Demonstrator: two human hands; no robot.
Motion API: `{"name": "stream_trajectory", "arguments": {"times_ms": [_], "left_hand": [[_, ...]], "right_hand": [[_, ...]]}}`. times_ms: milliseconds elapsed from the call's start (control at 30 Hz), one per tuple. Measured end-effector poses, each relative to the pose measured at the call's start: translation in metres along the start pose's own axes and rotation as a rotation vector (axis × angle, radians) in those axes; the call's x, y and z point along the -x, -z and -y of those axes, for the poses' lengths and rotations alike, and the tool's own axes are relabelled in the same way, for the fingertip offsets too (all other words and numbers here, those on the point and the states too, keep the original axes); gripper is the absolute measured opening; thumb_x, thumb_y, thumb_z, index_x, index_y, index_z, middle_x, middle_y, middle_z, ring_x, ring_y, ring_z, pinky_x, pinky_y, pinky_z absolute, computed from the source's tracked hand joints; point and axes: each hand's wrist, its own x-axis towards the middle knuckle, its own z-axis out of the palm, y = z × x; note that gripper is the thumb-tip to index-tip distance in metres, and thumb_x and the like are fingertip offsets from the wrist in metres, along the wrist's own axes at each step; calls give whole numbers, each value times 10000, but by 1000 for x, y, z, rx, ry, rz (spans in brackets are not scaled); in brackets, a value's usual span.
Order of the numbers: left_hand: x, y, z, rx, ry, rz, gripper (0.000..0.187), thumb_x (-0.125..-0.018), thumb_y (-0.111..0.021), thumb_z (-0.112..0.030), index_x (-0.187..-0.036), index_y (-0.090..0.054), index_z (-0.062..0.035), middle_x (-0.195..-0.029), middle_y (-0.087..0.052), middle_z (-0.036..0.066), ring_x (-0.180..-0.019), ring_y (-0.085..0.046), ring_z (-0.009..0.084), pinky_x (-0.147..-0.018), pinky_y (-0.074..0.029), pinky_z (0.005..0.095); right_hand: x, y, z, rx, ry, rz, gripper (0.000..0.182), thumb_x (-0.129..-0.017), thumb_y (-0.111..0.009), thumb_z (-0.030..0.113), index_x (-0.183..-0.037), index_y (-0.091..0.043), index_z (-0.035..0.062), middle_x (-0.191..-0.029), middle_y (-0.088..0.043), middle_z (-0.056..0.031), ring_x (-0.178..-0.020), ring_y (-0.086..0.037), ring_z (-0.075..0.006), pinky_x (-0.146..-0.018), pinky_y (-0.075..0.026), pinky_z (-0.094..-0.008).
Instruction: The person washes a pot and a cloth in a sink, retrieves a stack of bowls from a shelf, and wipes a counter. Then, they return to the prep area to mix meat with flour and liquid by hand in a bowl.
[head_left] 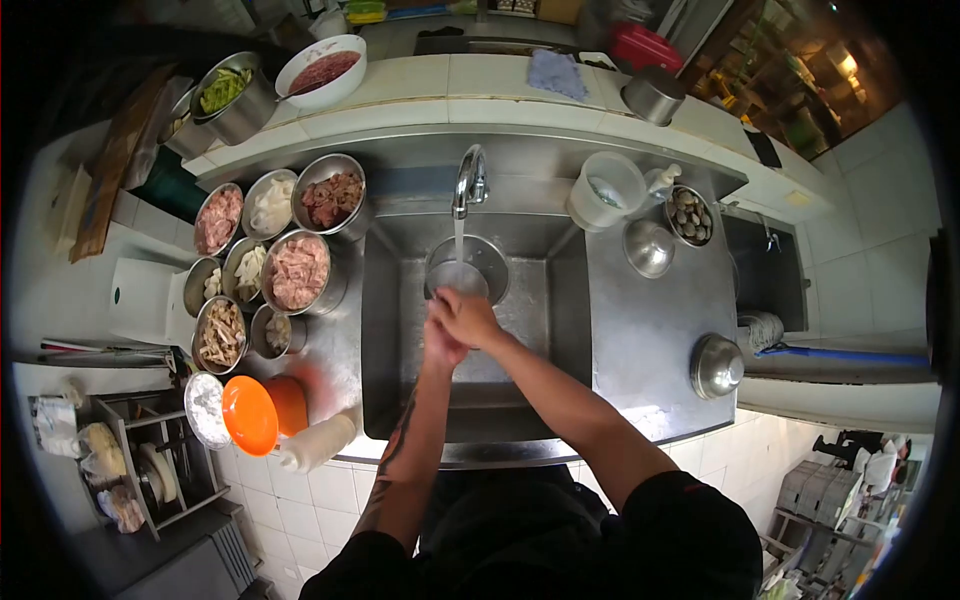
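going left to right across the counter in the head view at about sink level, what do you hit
meat bowl → tap → white jug → small steel bowl → clam bowl → steel lid. The hands are clasped together under the water, over the sink.

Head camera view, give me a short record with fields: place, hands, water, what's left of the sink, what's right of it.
place: steel sink set in a kitchen counter
left hand: left hand pressed against the right, over the basin
right hand: right hand clasped over the left, holding nothing visible
water: tap running, stream falling towards a metal bowl behind the hands
left of sink: metal bowls of cut meat, orange container
right of sink: white plastic jug, bowl of shellfish, upturned steel bowl
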Motion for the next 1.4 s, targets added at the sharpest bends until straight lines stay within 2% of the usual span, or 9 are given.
{"name": "stream_trajectory", "arguments": {"times_ms": [267, 400, 500, 633, 800, 1000, 1067, 1233, 1400], "left_hand": [[19, -60, -4, 19, -206, -129, 560, -931, -499, -653, -1212, -561, -172, -1259, -568, 98, -1204, -527, 289, -987, -464, 448], [30, -84, -39, -95, -13, 63, 584, -928, -525, -636, -1294, -534, -181, -1204, -619, 98, -1189, -556, 253, -982, -479, 424], [20, -44, -13, -67, -50, -104, 617, -932, -559, -587, -1323, -490, -115, -1206, -605, 111, -1121, -597, 327, -953, -501, 494], [17, -65, -38, -1, -129, 111, 650, -919, -557, -612, -1381, -456, -166, -1196, -568, 79, -1137, -581, 305, -950, -504, 477], [37, -58, -23, -144, 14, -242, 770, -901, -510, -685, -1424, -428, -126, -1253, -585, 105, -1156, -572, 319, -980, -480, 481], [29, -67, -43, -185, -84, -90, 767, -901, -504, -692, -1360, -483, -78, -1296, -569, 130, -1192, -551, 330, -1012, -454, 483], [36, -67, -28, -183, -60, -181, 775, -895, -514, -692, -1358, -480, -72, -1276, -579, 121, -1188, -554, 325, -1014, -454, 485], [12, -55, -45, -39, -74, 31, 791, -875, -534, -704, -1394, -435, -115, -1323, -486, 184, -1210, -515, 352, -1009, -452, 530], [32, -60, -33, -139, 66, -268, 737, -889, -534, -684, -1303, -547, -75, -1227, -600, 109, -1226, -522, 295, -1034, -448, 492]], "right_hand": [[0, -14, 19, -701, -449, 54, 747, -962, -334, 645, -1212, -606, -5, -1116, -664, -276, -1056, -641, -417, -914, -483, -472], [8, -7, -17, 222, 203, 274, 864, -952, -265, 724, -1356, -517, 3, -1320, -574, -268, -1273, -521, -390, -1046, -400, -438], [-19, -1, 10, -713, -656, 274, 816, -953, -256, 704, -1356, -537, 52, -1305, -588, -252, -1261, -503, -435, -1078, -374, -451], [9, 5, 10, 131, 54, 441, 889, -922, -218, 766, -1213, -651, 46, -1286, -596, -261, -1192, -553, -447, -1016, -424, -455], [-21, -25, -10, -558, -572, 591, 877, -943, -263, 743, -1390, -488, 22, -1301, -601, -245, -1202, -585, -378, -1042, -421, -420], [4, 16, -7, 101, 123, 527, 902, -910, -239, 792, -1517, -364, 136, -1488, -449, -193, -1283, -535, -343, -1052, -410, -429], [-16, 4, 12, -695, -708, 532, 953, -884, -223, 823, -1475, -435, 107, -1446, -495, -205, -1286, -532, -346, -1053, -410, -426], [-1, -15, -23, 187, 199, 471, 889, -942, -210, 751, -1474, -417, 69, -1372, -530, -264, -1185, -593, -360, -1042, -399, -484], [-21, -44, -32, -420, -190, 534, 815, -963, -232, 710, -1436, -465, 88, -1297, -570, -299, -1171, -592, -398, -1046, -403, -477]]}}
